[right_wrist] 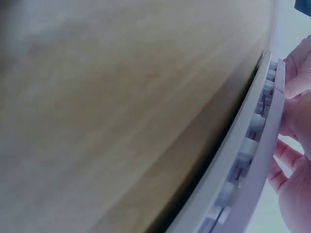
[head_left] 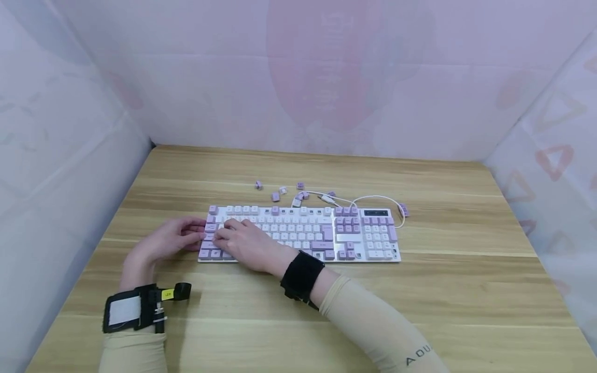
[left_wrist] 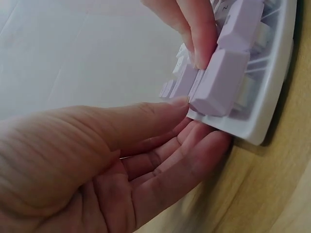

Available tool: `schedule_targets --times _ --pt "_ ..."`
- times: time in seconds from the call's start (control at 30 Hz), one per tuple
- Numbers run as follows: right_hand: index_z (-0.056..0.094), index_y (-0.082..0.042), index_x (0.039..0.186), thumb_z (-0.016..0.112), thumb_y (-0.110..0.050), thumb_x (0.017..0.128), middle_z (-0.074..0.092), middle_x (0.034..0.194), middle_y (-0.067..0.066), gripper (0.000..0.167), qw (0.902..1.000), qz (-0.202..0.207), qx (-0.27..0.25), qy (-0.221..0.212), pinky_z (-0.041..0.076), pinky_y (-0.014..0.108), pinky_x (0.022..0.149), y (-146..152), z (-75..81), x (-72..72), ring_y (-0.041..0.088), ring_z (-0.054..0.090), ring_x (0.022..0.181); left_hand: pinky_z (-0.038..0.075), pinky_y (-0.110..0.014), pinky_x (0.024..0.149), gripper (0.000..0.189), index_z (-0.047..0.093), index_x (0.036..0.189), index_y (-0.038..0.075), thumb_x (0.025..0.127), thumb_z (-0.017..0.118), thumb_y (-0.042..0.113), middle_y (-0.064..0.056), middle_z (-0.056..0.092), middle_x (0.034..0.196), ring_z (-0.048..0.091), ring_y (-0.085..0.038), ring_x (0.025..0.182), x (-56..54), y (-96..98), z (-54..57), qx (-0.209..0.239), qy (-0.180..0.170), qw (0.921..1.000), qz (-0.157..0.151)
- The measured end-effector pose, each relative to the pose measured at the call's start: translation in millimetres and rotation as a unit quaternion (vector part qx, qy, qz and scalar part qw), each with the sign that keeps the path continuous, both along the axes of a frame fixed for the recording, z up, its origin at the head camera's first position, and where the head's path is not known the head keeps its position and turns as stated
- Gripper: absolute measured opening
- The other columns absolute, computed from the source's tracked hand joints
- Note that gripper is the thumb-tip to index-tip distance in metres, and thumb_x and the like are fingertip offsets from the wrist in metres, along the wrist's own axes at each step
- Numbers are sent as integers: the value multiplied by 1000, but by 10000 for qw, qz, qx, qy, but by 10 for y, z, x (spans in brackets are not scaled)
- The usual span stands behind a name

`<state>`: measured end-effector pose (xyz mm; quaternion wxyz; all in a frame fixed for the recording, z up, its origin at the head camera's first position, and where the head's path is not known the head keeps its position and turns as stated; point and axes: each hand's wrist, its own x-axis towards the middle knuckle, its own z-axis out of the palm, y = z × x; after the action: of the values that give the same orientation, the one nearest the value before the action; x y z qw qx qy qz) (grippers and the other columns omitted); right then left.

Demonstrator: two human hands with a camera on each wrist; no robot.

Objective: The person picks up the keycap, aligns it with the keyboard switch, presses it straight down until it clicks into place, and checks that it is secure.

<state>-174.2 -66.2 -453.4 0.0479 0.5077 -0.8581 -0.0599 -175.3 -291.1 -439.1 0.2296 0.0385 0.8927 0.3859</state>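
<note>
A white keyboard (head_left: 347, 238) with lilac and white keycaps lies flat on the wooden table. At its left end, my left hand (head_left: 173, 238) holds the edge, thumb on top beside a lilac keycap (left_wrist: 221, 82) and fingers low against the rim. My right hand (head_left: 249, 247) reaches across the left part of the keys. In the left wrist view, right-hand fingers (left_wrist: 199, 34) come down close together and pinch at a keycap in the left column; the keycap is largely hidden. The right wrist view looks along the keyboard's front edge (right_wrist: 228, 160), with both hands partly visible beyond.
Several loose keycaps (head_left: 275, 197) lie behind the keyboard, one more lilac keycap (head_left: 403, 210) near its right rear corner. A white cable (head_left: 380, 196) loops behind, with its USB plug (head_left: 328, 199). Some key positions show bare switches. Fabric walls (head_left: 210, 93) enclose the table (head_left: 466, 290).
</note>
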Motion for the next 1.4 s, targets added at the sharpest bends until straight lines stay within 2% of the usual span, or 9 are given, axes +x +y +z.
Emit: schedule_targets --times 0.37,0.5,0.6,0.7,0.83,0.93,1.03,1.17,1.4 --pt "52 -22 146 49 -15 104 51 151 -8 42 9984 49 -370 -423 45 33 111 82 20 -39 17 44 141 57 -36 89 56 42 147 0 104 54 32 -21 60 128 61 -29 112 1 9 27 -371 112 9992 28" --pt "61 -18 136 55 -14 101 62 139 -5 36 9950 44 -867 -490 43 29 113 156 45 -120 16 52 133 57 -35 88 60 42 147 0 103 54 39 -20 60 127 61 -27 110 1 20 35 -384 128 9992 -8" --pt "67 -16 126 58 -15 100 69 128 -1 28 9896 -372 -1315 -456 44 28 111 237 96 -208 15 60 124 56 -35 88 63 43 147 1 103 52 44 -19 60 127 61 -25 108 1 31 38 -356 100 9993 13" --pt "67 -14 124 59 -13 98 69 126 2 27 9750 -1246 -1684 -743 47 30 108 343 181 -305 17 62 120 56 -36 89 62 43 147 2 103 51 44 -19 60 128 61 -25 108 -2 43 27 -337 63 9994 82" --pt "65 -14 126 60 -14 97 68 127 5 29 9368 -2463 -2123 -1289 53 35 100 480 267 -474 22 63 118 56 -40 91 61 42 148 0 104 50 42 -21 58 130 60 -27 110 -2 58 16 -351 87 9993 112" --pt "65 -13 127 62 -16 97 67 126 6 30 9152 -2992 -2255 -1484 55 36 95 563 294 -608 23 65 114 55 -42 92 61 41 148 0 104 50 42 -21 58 129 60 -28 111 2 63 23 -445 131 9989 119" --pt "64 -11 127 63 -18 97 66 126 7 30 9058 -3236 -2194 -1633 55 37 94 626 289 -725 23 65 113 54 -43 93 62 41 148 0 104 50 43 -20 58 127 59 -28 110 4 68 28 -555 157 9983 124" --pt "64 -11 127 64 -15 97 65 127 9 31 9068 -3212 -2024 -1832 53 38 98 690 236 -845 25 62 118 53 -42 92 62 41 148 0 104 50 42 -20 59 125 60 -28 109 4 80 25 -643 181 9977 117" --pt "70 -17 124 58 -15 101 61 122 7 26 9411 -2610 -1240 -1753 51 38 96 762 128 -909 22 60 107 53 -42 91 62 41 147 -1 103 51 42 -20 60 124 59 -28 108 2 99 10 -656 208 9976 81"
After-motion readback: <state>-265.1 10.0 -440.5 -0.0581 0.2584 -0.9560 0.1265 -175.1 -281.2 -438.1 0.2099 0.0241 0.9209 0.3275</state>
